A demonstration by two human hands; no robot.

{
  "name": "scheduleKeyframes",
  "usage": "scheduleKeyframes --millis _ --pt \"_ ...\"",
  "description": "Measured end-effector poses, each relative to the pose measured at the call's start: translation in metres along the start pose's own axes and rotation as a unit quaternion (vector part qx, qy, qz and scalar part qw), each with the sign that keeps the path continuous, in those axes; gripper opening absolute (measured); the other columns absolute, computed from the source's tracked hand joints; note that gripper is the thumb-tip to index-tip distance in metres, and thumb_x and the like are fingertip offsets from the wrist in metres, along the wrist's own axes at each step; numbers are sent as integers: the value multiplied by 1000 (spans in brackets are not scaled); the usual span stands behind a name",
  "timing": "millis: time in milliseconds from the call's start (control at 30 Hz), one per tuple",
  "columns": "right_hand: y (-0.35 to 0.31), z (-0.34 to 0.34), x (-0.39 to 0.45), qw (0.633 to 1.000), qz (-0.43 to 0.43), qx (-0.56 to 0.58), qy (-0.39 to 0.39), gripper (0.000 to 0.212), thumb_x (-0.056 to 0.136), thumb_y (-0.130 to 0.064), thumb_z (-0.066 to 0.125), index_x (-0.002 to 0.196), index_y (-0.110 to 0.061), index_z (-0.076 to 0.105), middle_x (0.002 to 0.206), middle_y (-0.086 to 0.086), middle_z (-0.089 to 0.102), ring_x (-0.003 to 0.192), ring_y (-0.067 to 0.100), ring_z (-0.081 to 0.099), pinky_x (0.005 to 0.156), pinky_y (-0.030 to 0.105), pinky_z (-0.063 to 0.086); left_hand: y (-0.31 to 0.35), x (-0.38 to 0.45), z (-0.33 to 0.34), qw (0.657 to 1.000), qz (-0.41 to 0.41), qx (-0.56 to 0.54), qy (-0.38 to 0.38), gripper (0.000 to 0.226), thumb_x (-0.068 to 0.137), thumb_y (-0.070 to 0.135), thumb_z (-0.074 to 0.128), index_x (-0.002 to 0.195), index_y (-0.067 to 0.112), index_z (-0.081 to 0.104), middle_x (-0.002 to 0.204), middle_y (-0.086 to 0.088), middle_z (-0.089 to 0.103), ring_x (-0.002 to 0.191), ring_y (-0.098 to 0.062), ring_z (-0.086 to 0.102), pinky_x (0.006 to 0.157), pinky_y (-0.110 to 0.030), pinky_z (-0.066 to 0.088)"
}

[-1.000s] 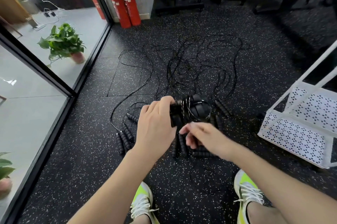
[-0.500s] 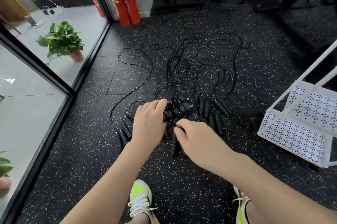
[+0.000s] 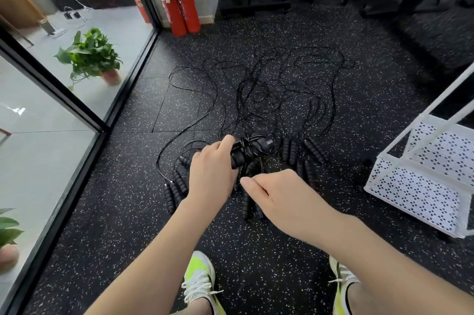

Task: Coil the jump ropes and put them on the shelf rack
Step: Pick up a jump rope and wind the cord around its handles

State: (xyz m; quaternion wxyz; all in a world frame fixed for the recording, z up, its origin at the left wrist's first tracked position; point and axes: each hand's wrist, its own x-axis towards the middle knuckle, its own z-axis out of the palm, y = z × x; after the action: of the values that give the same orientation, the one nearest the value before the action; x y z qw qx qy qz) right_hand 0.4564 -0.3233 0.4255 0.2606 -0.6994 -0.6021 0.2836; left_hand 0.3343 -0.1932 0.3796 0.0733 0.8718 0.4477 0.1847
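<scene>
Several black jump ropes (image 3: pixel 272 91) lie tangled on the speckled rubber floor, their ribbed handles (image 3: pixel 314 151) fanned out near my feet. My left hand (image 3: pixel 213 173) grips a pair of black handles with cord wound around them, the coiled jump rope (image 3: pixel 250 149), held just above the floor. My right hand (image 3: pixel 279 196) is below and right of it, fingers pinched together at the cord's loose end; the cord in the pinch is barely visible. The white perforated shelf rack (image 3: pixel 420 186) stands at the right.
Glass wall with a black frame (image 3: pixel 77 114) runs along the left, a potted plant (image 3: pixel 89 58) behind it. Two red fire extinguishers (image 3: pixel 177 1) stand at the back. Black gym equipment bases (image 3: pixel 259 4) line the far wall. My yellow shoes (image 3: pixel 200 281) are at the bottom.
The coiled bundle has dropped lower and tilted, with my left hand shifting left. My right hand moved from under the bundle to below and right of it, pulling back toward me.
</scene>
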Motion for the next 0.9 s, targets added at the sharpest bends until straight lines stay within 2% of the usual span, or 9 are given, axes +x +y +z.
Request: scheduleKeyframes --millis 167,267,333,467,567,633,733,833,900 --pt "-3 17 -1 995 -46 -64 -60 43 106 -35 40 81 -12 66 75 3 68 70 23 62 73 36 51 0 4 3 998 -28 12 50 32 82 19 75 107 18 55 86 -2 65 79 -33 60 67 -37 36" --pt "0 16 -1 998 -50 -30 8 41 99 -37 48 65 -15 50 57 1 55 53 19 50 62 41 48 0 1 7 997 15 55 48 41 72 10 80 101 17 53 83 -1 64 77 -32 61 66 -37 36" --pt "-3 7 0 995 -60 -68 34 38 96 -36 49 64 -16 46 57 -2 51 55 17 49 62 40 48 -2 -2 8 995 60 65 46 50 62 3 82 99 17 52 85 0 64 79 -32 62 66 -37 36" --pt "-1 -28 6 982 -63 -158 80 25 100 -43 47 91 -30 66 83 -14 62 77 6 58 68 30 49 -8 -5 9 990 138 26 3 57 62 2 81 111 17 57 106 1 67 95 -30 62 75 -40 44" --pt "7 -49 12 980 -51 -173 89 22 97 -51 52 109 -43 68 99 -21 64 91 1 59 73 28 46 -10 -7 12 984 180 -10 9 46 74 8 81 114 17 60 113 2 67 100 -27 62 80 -38 43" --pt "16 -59 18 985 -46 -137 97 20 92 -54 59 107 -45 70 98 -22 64 91 0 58 77 31 47 -7 -8 12 978 206 -30 24 39 78 10 82 113 15 63 116 2 68 104 -26 64 85 -36 42" --pt "35 -68 29 994 -36 -55 91 17 86 -50 70 101 -45 74 97 -23 66 91 -1 60 85 37 51 -3 -10 10 964 259 -51 40 46 74 5 82 116 12 63 120 -3 69 111 -27 63 92 -38 44" --pt "51 -72 36 994 -23 87 61 11 82 -33 80 93 -37 80 97 -19 70 96 1 65 93 31 51 2 -13 6 951 298 -78 35 61 65 0 87 120 9 62 124 -5 69 115 -29 63 95 -44 47" --pt "61 -73 37 985 -4 170 37 10 82 -24 81 91 -28 82 94 -12 75 92 4 69 88 26 52 5 -15 2 944 314 -97 31 66 65 0 88 123 11 58 126 -6 68 116 -29 62 95 -47 48"
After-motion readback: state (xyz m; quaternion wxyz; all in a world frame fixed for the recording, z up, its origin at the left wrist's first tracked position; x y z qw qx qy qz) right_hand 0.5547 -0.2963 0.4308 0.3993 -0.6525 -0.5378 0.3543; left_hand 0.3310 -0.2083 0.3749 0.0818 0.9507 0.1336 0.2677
